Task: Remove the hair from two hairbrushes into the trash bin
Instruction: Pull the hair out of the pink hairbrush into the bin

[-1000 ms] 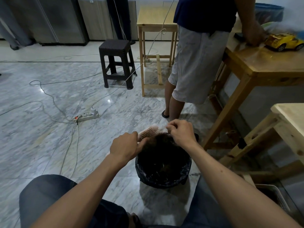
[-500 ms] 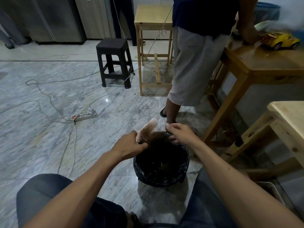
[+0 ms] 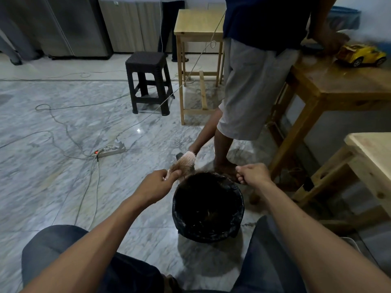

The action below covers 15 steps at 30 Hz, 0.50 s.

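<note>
A pink hairbrush [image 3: 186, 161] with pale bristles and strands of hair caught in it points up and away, just left of the trash bin. My left hand [image 3: 156, 184] grips its handle. The black-lined trash bin [image 3: 208, 226] stands on the floor between my knees with dark hair inside. My right hand [image 3: 253, 173] hovers over the bin's far right rim with fingers curled; a dark tuft of hair [image 3: 204, 176] lies between it and the brush, and whether the fingers pinch it is too dark to tell. No second brush is in view.
A person in grey shorts [image 3: 251, 85] stands right behind the bin, leaning on a wooden table [image 3: 338, 85] with a yellow toy car [image 3: 360, 55]. A second wooden table [image 3: 374, 157] is on my right. A power strip [image 3: 111, 150], cables and a black stool [image 3: 149, 81] are on the left.
My right hand has drawn away from the brush to the right, over the bin's far rim. The brush in my left hand has tilted more upright.
</note>
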Available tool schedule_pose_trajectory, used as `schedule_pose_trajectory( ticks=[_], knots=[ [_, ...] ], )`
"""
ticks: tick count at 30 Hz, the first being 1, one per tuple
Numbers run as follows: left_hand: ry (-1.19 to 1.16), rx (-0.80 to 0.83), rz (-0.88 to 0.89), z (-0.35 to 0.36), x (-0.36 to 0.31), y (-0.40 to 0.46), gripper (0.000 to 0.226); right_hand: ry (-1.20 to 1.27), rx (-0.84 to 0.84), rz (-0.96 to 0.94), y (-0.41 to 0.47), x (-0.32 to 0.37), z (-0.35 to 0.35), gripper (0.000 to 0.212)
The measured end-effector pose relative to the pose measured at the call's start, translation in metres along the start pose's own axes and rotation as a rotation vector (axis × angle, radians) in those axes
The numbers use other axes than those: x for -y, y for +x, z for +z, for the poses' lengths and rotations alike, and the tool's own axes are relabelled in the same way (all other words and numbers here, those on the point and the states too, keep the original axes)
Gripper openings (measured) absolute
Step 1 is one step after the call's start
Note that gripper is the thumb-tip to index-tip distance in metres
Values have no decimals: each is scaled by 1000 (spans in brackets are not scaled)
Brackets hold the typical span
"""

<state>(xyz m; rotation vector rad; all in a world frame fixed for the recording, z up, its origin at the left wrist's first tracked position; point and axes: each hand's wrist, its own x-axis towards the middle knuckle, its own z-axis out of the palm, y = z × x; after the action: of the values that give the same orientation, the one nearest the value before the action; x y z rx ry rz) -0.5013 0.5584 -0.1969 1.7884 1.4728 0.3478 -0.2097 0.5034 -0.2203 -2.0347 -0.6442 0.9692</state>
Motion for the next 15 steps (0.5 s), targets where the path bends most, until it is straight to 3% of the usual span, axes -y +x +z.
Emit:
schedule_pose_trajectory(
  ticks=[3, 6, 11, 15],
  knots=[
    [21, 14, 10, 9, -11, -2, 54, -179, 92, -101, -7, 4, 10, 40],
    [68, 33, 45, 16, -24, -4, 35, -89, 192, -231, -26, 16, 21, 56],
    [131, 51, 85, 22, -37, -3, 18, -117, 293, -532, -35, 17, 37, 36],
    [105, 88, 64, 17, -34, -4, 6, -277, 222, -539, -29, 17, 34, 11]
  ],
)
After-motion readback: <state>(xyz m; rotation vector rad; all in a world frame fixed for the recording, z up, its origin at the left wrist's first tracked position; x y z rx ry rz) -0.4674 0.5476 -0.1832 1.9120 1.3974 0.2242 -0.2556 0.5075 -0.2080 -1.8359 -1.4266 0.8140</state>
